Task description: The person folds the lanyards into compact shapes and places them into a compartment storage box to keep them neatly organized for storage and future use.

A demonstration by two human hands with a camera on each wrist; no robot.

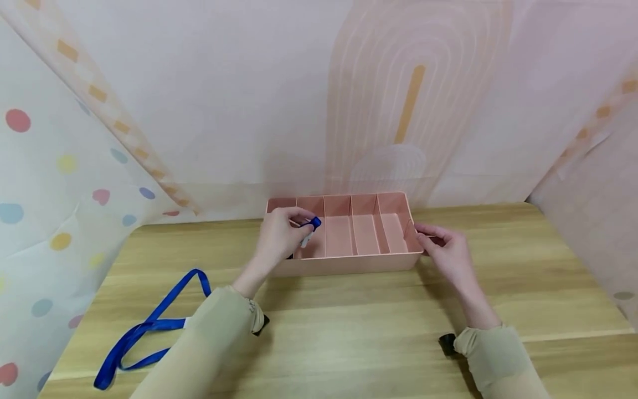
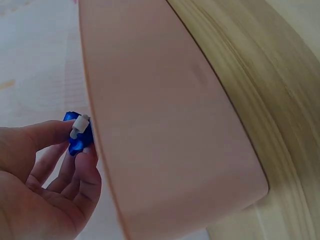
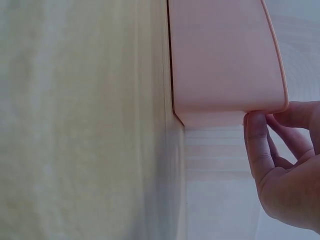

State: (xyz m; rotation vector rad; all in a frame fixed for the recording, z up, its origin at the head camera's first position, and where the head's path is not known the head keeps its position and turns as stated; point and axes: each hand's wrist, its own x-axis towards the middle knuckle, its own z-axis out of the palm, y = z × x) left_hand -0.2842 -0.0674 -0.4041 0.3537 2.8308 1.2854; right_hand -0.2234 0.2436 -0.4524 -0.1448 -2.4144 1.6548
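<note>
A pink divided storage box [image 1: 344, 265] stands on the wooden table, near the back wall. My left hand [image 1: 281, 233] is over its left part and pinches a small blue ribbon bundle [image 1: 314, 223] with a white plastic piece on it. Thumb and fingers grip this bundle [image 2: 80, 142] beside the box rim in the left wrist view. At the box's right end, my right hand [image 1: 451, 252] holds the end wall near the rim with thumb and fingers. The right wrist view shows these fingertips against the end of the box [image 3: 225, 65].
A long blue ribbon lanyard [image 1: 132, 335] lies looped on the table's left side, partly hidden by my left sleeve [image 1: 214, 327]. Thin dividers split the box into several compartments. A small dark bit [image 1: 290, 256] shows by the left wrist. A patterned wall covering [image 1: 224, 111] rises behind.
</note>
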